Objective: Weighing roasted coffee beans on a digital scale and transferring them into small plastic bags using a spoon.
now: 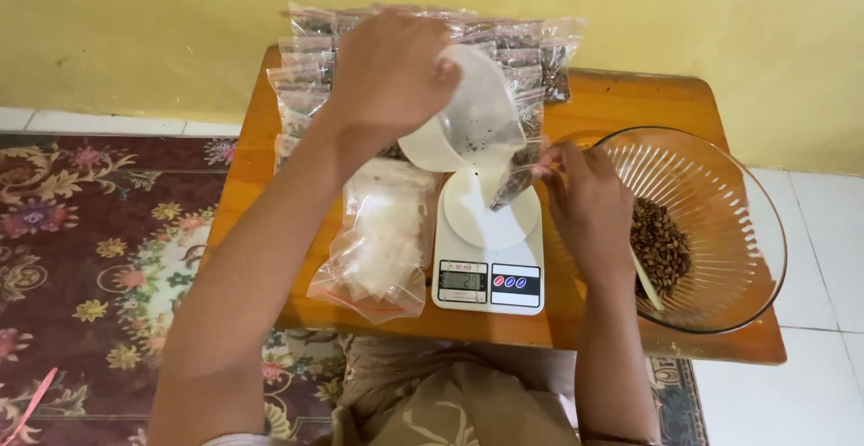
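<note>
The white plastic cup (468, 117) is tipped steeply, mouth pointing down and to the right, dark specks clinging to its inner wall. It hangs above the far edge of the white digital kitchen scale (489, 257), gripped from the left side. Directly beneath its mouth is a small clear zip bag (515, 174), held open at its top edge (from the right) and partly filled with dark brown seeds (511, 183). The bag hangs at a slant, its lower end just over the scale's round white platform (486, 214).
</note>
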